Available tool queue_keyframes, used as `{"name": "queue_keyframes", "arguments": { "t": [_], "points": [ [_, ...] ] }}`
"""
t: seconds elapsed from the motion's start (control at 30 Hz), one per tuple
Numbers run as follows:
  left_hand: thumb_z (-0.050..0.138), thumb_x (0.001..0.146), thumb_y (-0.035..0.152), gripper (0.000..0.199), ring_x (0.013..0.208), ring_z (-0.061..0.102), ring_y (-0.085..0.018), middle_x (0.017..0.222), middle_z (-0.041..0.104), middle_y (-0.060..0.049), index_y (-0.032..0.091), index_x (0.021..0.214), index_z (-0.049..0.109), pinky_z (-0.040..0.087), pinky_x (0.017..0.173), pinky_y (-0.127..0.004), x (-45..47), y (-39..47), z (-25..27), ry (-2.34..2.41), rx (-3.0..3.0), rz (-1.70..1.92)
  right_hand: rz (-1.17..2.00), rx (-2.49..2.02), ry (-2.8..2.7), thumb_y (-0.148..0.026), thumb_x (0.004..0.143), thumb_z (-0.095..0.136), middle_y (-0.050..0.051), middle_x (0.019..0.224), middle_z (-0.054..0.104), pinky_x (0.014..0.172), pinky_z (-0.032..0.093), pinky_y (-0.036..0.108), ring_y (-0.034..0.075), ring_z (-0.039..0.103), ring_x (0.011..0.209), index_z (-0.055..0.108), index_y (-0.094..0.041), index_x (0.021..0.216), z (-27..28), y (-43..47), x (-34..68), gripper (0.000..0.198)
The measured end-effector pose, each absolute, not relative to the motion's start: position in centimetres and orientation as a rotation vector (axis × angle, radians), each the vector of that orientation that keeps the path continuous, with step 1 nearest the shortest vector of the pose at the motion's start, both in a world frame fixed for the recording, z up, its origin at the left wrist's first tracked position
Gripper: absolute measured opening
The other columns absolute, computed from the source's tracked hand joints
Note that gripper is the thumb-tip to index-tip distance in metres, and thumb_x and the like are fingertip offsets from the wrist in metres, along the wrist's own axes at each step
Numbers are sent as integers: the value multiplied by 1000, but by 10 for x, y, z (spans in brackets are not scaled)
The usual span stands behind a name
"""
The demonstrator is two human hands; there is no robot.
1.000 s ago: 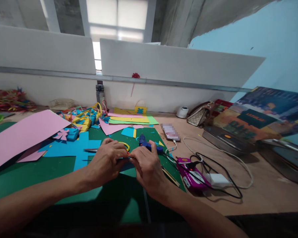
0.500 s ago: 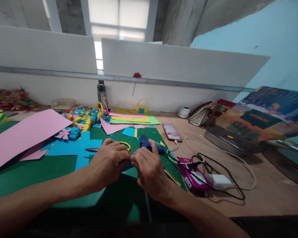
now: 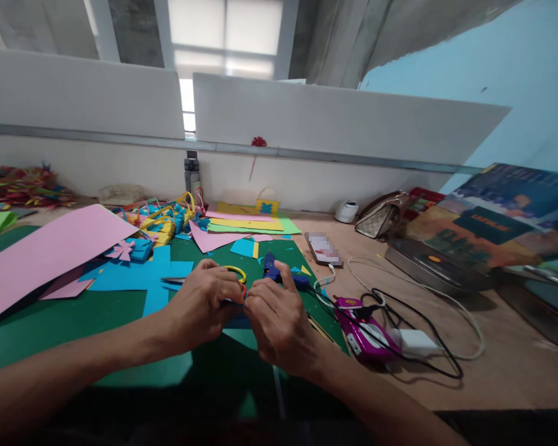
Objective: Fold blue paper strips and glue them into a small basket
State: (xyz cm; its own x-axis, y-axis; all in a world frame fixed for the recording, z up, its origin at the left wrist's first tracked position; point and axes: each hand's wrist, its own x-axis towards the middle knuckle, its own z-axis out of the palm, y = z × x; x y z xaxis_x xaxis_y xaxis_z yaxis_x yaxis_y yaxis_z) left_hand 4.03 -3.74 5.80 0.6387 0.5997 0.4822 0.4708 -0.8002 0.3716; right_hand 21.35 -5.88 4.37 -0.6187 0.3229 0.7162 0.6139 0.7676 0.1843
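My left hand (image 3: 204, 300) and my right hand (image 3: 279, 316) meet over the green cutting mat (image 3: 134, 365). Both have their fingers closed in a pinch on a small piece of blue paper (image 3: 236, 322), mostly hidden behind the fingers. Beyond my left hand are scissors with a yellow and red handle (image 3: 237, 272); their blades poke out to its left, over or near a blue paper cross (image 3: 155, 279). A blue glue gun (image 3: 270, 267) lies just past my right hand, whose thumb points up in front of it.
Pink sheets (image 3: 60, 260) cover the mat's left side. Small paper bags (image 3: 160, 226) and stacked coloured paper (image 3: 246, 224) stand behind. To the right are a phone (image 3: 323, 249), a magenta power strip (image 3: 365, 334) with tangled cables, and a dark case (image 3: 437, 263).
My hands stay together, with the fingers shifting slightly on the blue paper. The view has moved a little; everything else lies as before.
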Motion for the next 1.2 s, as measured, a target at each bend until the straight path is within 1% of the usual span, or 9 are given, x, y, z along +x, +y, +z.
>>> {"name": "queue_keyframes", "arguments": {
  "t": [0.1, 0.23, 0.3, 0.47, 0.7, 0.87, 1.0, 1.2],
  "points": [
    [58, 80, 14, 21, 64, 55, -10, 64, 62, 3, 16, 60, 56, 29, 76, -30, 40, -37, 58, 870, 2644, 926, -572, -698, -2281, -4, 77, 36, 3, 64, 54, 95, 31, 48, 15, 47, 66, 51, -17, 67, 44, -59, 214, 22],
    [59, 80, 15, 23, 61, 53, -9, 60, 60, 4, 15, 57, 55, 29, 76, -30, 40, -37, 57, 876, 2660, 920, -592, -713, -2260, -7, 83, 35, 1, 60, 51, 95, 32, 47, 14, 44, 61, 48, -18, 65, 42, -58, 213, 26],
    [59, 81, 15, 22, 62, 54, -9, 62, 61, 5, 15, 59, 56, 29, 76, -30, 41, -37, 57, 883, 2662, 908, -566, -720, -2244, -7, 85, 34, 0, 61, 50, 94, 33, 46, 13, 45, 61, 47, -18, 65, 39, -56, 212, 26],
    [54, 83, 12, 20, 67, 56, -11, 68, 65, 4, 17, 66, 62, 26, 79, -32, 40, -35, 58, 905, 2684, 846, -524, -768, -2216, -7, 84, 34, 1, 65, 51, 94, 31, 46, 15, 48, 65, 48, -18, 72, 32, -54, 210, 22],
    [52, 82, 11, 20, 68, 55, -13, 68, 66, 3, 20, 69, 64, 25, 86, -36, 41, -31, 53, 964, 2748, 896, -530, -882, -2232, -9, 87, 36, 2, 71, 58, 98, 25, 48, 15, 51, 70, 53, -16, 77, 30, -54, 211, 21],
    [54, 79, 7, 19, 70, 55, -15, 67, 66, 3, 20, 67, 62, 25, 88, -39, 43, -32, 49, 979, 2800, 898, -560, -949, -2292, -7, 83, 37, 2, 68, 57, 98, 26, 48, 16, 49, 68, 53, -17, 74, 24, -52, 211, 21],
    [50, 78, 3, 22, 70, 55, -16, 68, 65, 3, 19, 68, 61, 26, 89, -42, 43, -34, 51, 986, 2849, 875, -563, -962, -2269, -4, 80, 36, 3, 67, 56, 98, 27, 47, 16, 48, 67, 53, -17, 73, 23, -52, 209, 23],
    [45, 75, 0, 23, 67, 54, -16, 66, 63, 1, 17, 65, 57, 29, 92, -48, 45, -34, 45, 1039, 2956, 834, -542, -998, -2247, -12, 86, 41, 1, 64, 56, 99, 27, 47, 16, 50, 64, 54, -17, 71, 22, -51, 207, 20]
  ]
}}
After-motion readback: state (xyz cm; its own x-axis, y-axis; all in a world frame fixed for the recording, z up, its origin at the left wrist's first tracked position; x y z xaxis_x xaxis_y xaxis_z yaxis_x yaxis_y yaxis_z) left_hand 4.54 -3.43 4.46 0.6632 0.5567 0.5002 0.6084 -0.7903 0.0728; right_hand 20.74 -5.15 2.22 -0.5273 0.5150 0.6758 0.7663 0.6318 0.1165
